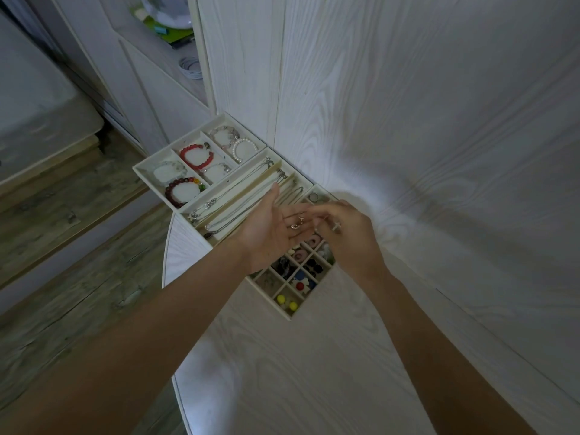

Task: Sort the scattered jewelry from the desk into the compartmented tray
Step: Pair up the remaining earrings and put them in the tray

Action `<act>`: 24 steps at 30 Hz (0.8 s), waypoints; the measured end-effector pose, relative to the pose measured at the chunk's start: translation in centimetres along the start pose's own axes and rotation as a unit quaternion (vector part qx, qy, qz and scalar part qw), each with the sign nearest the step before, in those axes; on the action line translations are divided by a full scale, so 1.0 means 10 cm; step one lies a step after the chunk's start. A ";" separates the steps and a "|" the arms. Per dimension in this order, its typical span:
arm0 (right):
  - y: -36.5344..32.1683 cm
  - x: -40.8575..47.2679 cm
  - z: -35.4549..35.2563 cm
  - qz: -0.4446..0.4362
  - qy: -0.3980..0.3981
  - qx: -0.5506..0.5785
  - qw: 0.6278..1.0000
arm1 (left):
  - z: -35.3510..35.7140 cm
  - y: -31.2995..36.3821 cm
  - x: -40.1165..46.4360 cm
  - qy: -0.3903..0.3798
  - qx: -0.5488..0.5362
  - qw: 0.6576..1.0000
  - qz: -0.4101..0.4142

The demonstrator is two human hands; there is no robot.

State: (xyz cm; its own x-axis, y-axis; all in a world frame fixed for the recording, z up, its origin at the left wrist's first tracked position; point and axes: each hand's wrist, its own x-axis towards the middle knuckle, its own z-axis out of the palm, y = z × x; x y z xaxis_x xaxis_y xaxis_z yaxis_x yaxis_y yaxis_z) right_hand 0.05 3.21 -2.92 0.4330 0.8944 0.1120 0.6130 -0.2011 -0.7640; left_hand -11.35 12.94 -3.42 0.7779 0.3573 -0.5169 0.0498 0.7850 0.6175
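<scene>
Dim, bluish, soft throughout. Brightest patch on the white wood-grain tabletop point(361, 196) just beyond the hands; faint glare near its front edge. Strong wide-angle bending at frame edges; slight blur, muddy shadows at left.

so i count one tray point(147, 169), two red bead bracelets point(197, 156), one pearl bracelet point(244, 149), two yellow beads point(286, 302), two hands point(272, 235), rest too tangled
</scene>
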 end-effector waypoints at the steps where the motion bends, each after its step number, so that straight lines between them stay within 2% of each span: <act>1: -0.03 0.00 0.00 -0.008 -0.010 -0.011 1.000 | 0.02 0.00 -0.02 -0.006 0.010 1.000 -0.003; 11: -0.03 0.01 0.00 -0.079 -0.034 -0.163 0.983 | 0.00 -0.02 -0.04 -0.042 0.044 0.998 -0.030; 14: -0.03 0.01 0.00 -0.047 -0.005 -0.074 0.996 | 0.01 -0.01 -0.05 0.001 0.061 0.998 -0.012; 17: -0.04 0.01 -0.01 0.050 -0.006 0.044 0.998 | 0.02 -0.01 -0.07 0.046 0.135 0.989 0.031; 21: -0.02 0.05 0.01 0.169 -0.015 0.122 0.978 | 0.03 0.03 -0.05 0.089 0.272 0.954 0.094; 23: -0.05 0.08 -0.01 0.222 -0.012 0.177 0.959 | 0.04 0.08 -0.03 0.101 0.387 0.907 0.131; 24: -0.07 0.09 -0.03 0.245 -0.015 0.201 0.948 | 0.05 0.10 -0.01 0.103 0.464 0.866 0.152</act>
State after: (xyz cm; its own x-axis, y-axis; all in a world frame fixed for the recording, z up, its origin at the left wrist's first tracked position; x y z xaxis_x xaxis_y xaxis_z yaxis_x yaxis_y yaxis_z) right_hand 0.18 4.02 -2.12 0.5777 0.7449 -0.3337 0.0388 -0.4334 -0.9004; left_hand -11.12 13.42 -2.49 0.7198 0.6344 -0.2818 0.4187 -0.0730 0.9052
